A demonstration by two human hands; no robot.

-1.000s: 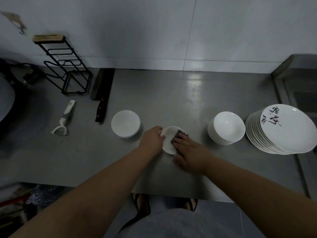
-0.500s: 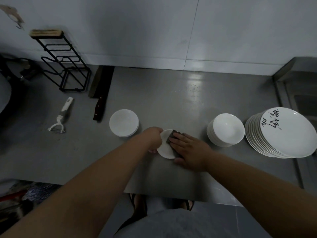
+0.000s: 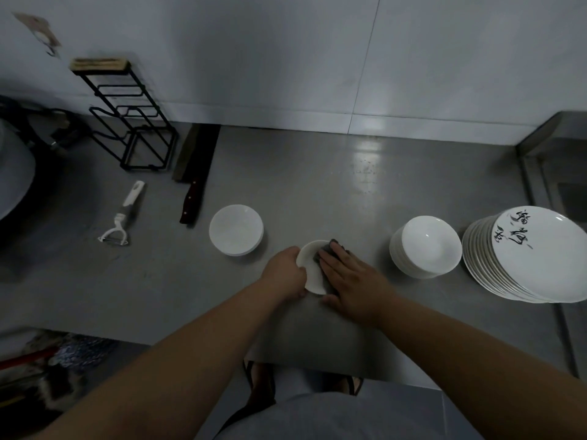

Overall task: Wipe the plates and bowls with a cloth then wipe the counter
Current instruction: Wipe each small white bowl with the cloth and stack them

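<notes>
My left hand [image 3: 286,269] grips the left rim of a small white bowl [image 3: 309,265], tilted over the steel counter [image 3: 317,185]. My right hand [image 3: 351,277] lies flat with straight fingers and presses a dark cloth [image 3: 324,250] into the bowl; most of the cloth is hidden under my fingers. A stack of white bowls [image 3: 236,230] sits to the left. Another bowl stack [image 3: 425,247] and a stack of plates with black brush writing [image 3: 533,254] stand to the right.
A black wire rack [image 3: 127,122], a cleaver with a dark handle [image 3: 195,176] and a white peeler [image 3: 122,217] lie at the back left. A sink [image 3: 565,173] opens at the far right. The counter's front edge is near my body.
The bowl has tipped more upright in my left hand. My right hand with the cloth has shifted slightly across the bowl. The stacks have not moved.
</notes>
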